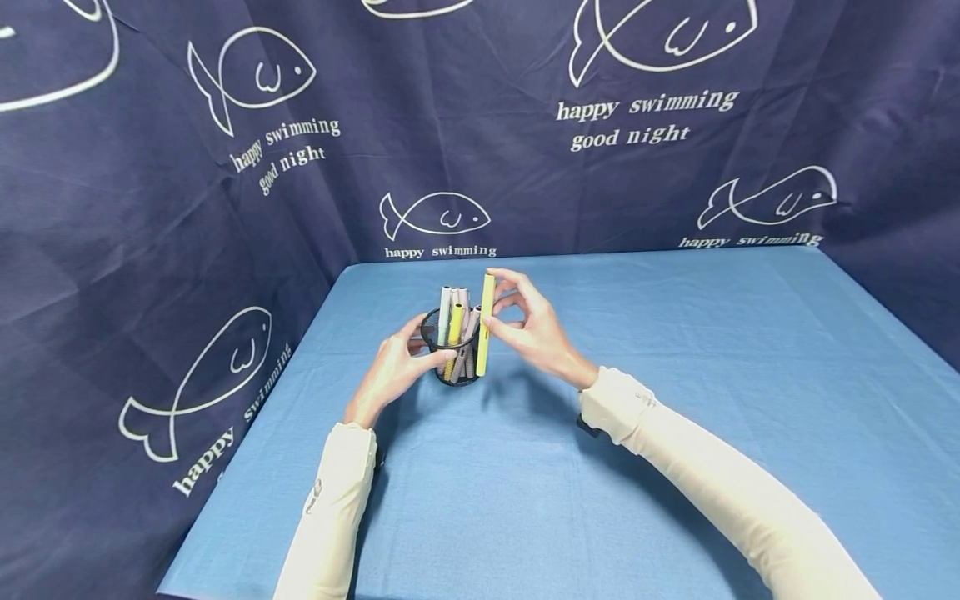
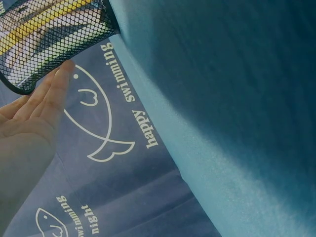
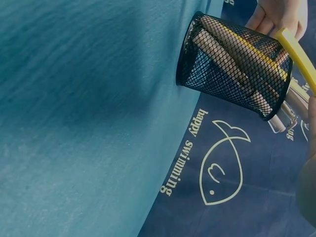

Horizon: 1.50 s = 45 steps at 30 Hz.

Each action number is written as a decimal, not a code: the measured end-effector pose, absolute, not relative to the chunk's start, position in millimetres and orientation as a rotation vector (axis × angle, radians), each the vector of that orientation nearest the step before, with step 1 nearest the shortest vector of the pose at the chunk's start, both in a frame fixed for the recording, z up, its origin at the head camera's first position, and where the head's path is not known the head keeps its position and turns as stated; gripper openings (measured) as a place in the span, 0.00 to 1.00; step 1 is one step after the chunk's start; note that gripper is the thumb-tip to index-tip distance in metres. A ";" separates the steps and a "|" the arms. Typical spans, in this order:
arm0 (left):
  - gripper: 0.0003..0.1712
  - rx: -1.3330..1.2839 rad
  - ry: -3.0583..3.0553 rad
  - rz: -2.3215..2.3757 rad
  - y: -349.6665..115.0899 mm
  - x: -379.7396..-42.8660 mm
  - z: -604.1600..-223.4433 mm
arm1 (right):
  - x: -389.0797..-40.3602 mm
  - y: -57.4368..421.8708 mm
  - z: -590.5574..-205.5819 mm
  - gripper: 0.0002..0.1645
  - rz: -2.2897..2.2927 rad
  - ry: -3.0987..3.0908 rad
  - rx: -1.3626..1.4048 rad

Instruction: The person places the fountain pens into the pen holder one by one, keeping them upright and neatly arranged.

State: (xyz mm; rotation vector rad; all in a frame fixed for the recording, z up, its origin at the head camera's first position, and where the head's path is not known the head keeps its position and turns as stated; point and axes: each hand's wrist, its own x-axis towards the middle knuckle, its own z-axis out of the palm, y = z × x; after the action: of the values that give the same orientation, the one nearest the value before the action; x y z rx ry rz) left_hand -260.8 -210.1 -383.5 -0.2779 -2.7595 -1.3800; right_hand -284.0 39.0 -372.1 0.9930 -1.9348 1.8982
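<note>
A black mesh pen holder (image 1: pixel 430 327) stands upright on the table, holding several pale pens (image 1: pixel 445 310) and a yellow one (image 1: pixel 456 320). My left hand (image 1: pixel 396 367) holds its left side, thumb at the front and fingers round the back. In the left wrist view, the fingertips of that hand (image 2: pixel 37 118) touch the mesh. Between thumb and fingers, my right hand (image 1: pixel 536 332) pinches a yellow marker-like pen (image 1: pixel 486 329). That pen is nearly upright, just right of the holder and outside its rim; from the right wrist view, its lower end (image 3: pixel 286 37) overlaps the mesh.
Blue cloth (image 1: pixel 675 400) covers the table. Behind and to the left hangs a dark blue curtain (image 1: pixel 517 192) printed with white fish and lettering. Both forearms reach in from the near edge in pale sleeves (image 1: pixel 712 475).
</note>
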 end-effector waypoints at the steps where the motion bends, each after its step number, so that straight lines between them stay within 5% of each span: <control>1: 0.51 -0.277 -2.763 -1.377 -210.2 -260.9 -383.6 | -284.1 38.3 -371.8 0.40 1.893 -1.935 0.994; 45: 0.51 -0.283 -2.759 -1.360 -210.6 -259.6 -382.5 | -263.6 15.5 -338.6 0.37 1.887 -1.903 0.964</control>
State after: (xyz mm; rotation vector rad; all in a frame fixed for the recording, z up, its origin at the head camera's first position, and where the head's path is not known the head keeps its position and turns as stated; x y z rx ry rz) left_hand -259.6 -210.6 -382.5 -0.2827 -2.7587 -1.3600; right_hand -263.6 15.5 -338.6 0.9637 -1.9025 1.8867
